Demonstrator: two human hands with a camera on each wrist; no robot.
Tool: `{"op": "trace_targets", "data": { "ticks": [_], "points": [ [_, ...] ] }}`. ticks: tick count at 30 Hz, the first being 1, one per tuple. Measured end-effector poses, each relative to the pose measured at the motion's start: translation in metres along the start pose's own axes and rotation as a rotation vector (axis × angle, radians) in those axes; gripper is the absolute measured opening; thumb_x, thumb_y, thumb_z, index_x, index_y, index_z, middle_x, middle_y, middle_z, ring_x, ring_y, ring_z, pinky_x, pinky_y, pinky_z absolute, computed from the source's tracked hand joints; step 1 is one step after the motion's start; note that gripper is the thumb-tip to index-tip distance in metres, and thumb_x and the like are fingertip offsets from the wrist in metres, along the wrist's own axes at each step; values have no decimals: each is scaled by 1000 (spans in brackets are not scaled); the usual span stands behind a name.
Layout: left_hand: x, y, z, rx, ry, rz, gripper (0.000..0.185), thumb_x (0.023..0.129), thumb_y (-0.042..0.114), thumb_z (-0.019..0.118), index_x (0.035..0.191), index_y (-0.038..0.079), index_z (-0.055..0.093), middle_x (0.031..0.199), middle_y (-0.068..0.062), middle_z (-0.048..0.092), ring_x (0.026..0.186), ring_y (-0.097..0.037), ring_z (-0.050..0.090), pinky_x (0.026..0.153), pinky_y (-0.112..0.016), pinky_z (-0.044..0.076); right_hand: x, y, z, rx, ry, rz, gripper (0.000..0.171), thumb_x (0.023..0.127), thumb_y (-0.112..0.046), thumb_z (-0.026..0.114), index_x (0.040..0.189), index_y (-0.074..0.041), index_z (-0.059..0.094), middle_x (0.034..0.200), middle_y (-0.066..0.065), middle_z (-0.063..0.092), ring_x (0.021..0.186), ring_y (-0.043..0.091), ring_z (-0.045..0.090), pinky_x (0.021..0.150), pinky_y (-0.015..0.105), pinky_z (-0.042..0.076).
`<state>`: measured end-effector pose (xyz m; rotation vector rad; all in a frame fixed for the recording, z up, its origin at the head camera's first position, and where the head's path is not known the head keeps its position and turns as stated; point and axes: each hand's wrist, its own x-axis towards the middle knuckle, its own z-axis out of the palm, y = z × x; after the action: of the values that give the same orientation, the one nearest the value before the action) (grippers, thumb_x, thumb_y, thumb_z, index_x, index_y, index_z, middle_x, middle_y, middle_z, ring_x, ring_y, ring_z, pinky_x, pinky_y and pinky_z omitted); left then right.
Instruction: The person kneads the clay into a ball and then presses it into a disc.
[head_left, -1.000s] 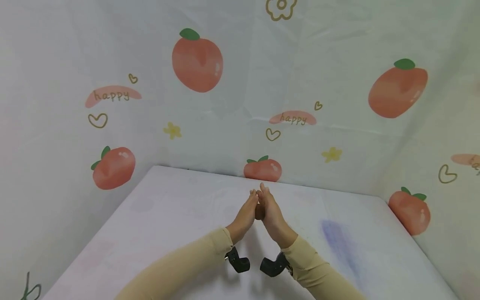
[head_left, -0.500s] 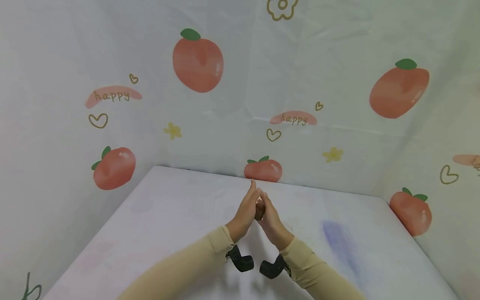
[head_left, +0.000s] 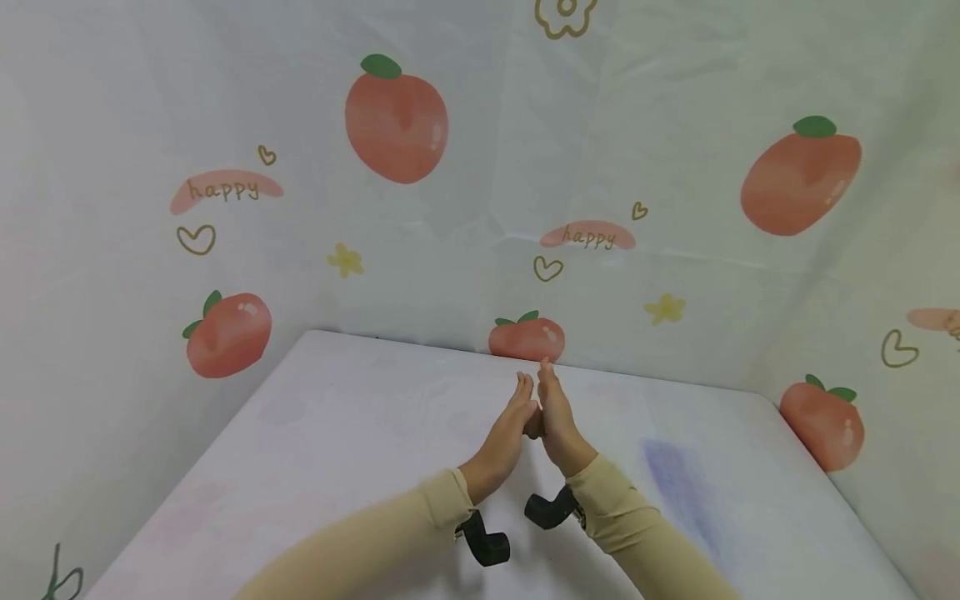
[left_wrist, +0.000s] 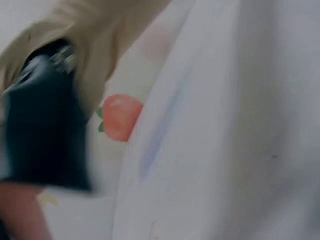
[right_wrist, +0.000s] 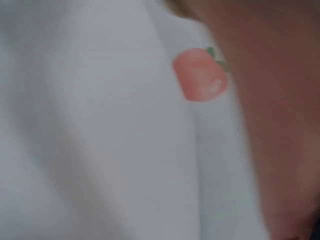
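In the head view my two hands meet palm to palm above the white table, fingers straight and pointing away from me. A small brown lump is pressed between the palms, mostly hidden. My left hand sits slightly behind; my right hand reaches a little further forward. Both arms wear beige sleeves. Both wrist views are blurred: the left wrist view shows the right sleeve and a black wrist camera, the right wrist view only a blurred patch of skin.
Black wrist cameras hang under both wrists. White cloth printed with peaches walls in the table at the back and both sides. A faint blue stain marks the table to the right of the hands.
The palms slid against each other: the left hand was ahead half a second ago, now the right hand is ahead. Both hands drifted slightly right, with the brown lump still between them.
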<state>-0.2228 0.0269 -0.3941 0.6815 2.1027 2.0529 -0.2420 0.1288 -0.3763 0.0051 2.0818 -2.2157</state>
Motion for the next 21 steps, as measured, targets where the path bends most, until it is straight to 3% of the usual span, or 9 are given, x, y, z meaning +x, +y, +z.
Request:
{"op": "trace_targets", "data": {
  "ticks": [2, 3, 4, 6, 9, 10, 13, 18, 21],
  "points": [
    [5, 1, -4, -40, 66, -27, 60, 106, 33, 24, 155, 5, 3, 163, -3, -4, 150, -20, -7, 121, -49, -1, -2, 7, 7, -37, -11, 21, 69, 104, -49, 20, 151, 2, 18, 116, 13, 56, 91, 14, 50, 81, 27, 37],
    [7, 2, -6, -55, 105, -51, 62, 105, 35, 25, 155, 6, 3, 163, -2, -3, 150, -19, -6, 121, -48, -1, -4, 10, 11, -44, -16, 32, 66, 105, -47, 20, 148, 3, 24, 98, 7, 56, 80, 10, 44, 75, 25, 34],
    [10, 2, -8, -66, 139, -76, 63, 105, 36, 27, 155, 7, 2, 163, -2, -3, 150, -19, -6, 121, -48, -1, -7, 12, 14, -25, -36, 34, 65, 105, -45, 20, 148, 4, 24, 97, 7, 56, 81, 10, 46, 83, 28, 39],
    [13, -1, -12, -66, 190, -139, 64, 105, 37, 29, 155, 8, 2, 163, -2, -2, 150, -20, -5, 121, -49, 0, -12, 13, 20, 26, -68, 26, 63, 106, -43, 20, 148, 3, 23, 110, 11, 58, 105, 19, 55, 101, 38, 39],
    [14, -13, -13, -51, 209, -218, 64, 105, 40, 27, 155, 5, 5, 163, -6, -1, 150, -23, -4, 120, -51, 1, -18, 7, 20, 78, -95, -20, 64, 105, -44, 19, 156, -6, 6, 159, 19, 17, 147, 33, 15, 117, 58, 12],
    [13, -17, -13, -49, 204, -230, 65, 105, 41, 26, 155, 5, 7, 163, -7, -1, 150, -24, -4, 120, -52, 1, -17, 4, 19, 89, -97, -31, 66, 105, -45, 21, 156, -9, 0, 162, 18, 0, 149, 35, 0, 117, 61, 3],
    [7, -18, -9, -25, 169, -197, 62, 106, 39, 23, 154, 1, 10, 163, -10, 2, 150, -26, -3, 120, -52, 2, -11, -1, 13, 102, -54, -38, 66, 104, -45, 23, 157, -14, -2, 161, 21, -1, 149, 38, -3, 117, 60, -1],
    [-7, -2, 6, 45, 53, -67, 59, 107, 34, 24, 153, -1, 11, 163, -9, 1, 150, -26, -2, 120, -53, 3, 3, 3, 2, 132, 0, 23, 78, 101, -54, 23, 155, -2, -2, 161, 21, 6, 149, 34, 8, 121, 47, 10],
    [-6, 2, 7, 11, 34, -67, 60, 107, 36, 24, 154, 3, 8, 163, -4, -2, 150, -22, -5, 121, -51, 0, 3, 8, 1, 59, -20, 32, 80, 101, -56, 21, 154, 1, 4, 160, 21, 11, 145, 31, 18, 118, 47, 17]
  ]
}}
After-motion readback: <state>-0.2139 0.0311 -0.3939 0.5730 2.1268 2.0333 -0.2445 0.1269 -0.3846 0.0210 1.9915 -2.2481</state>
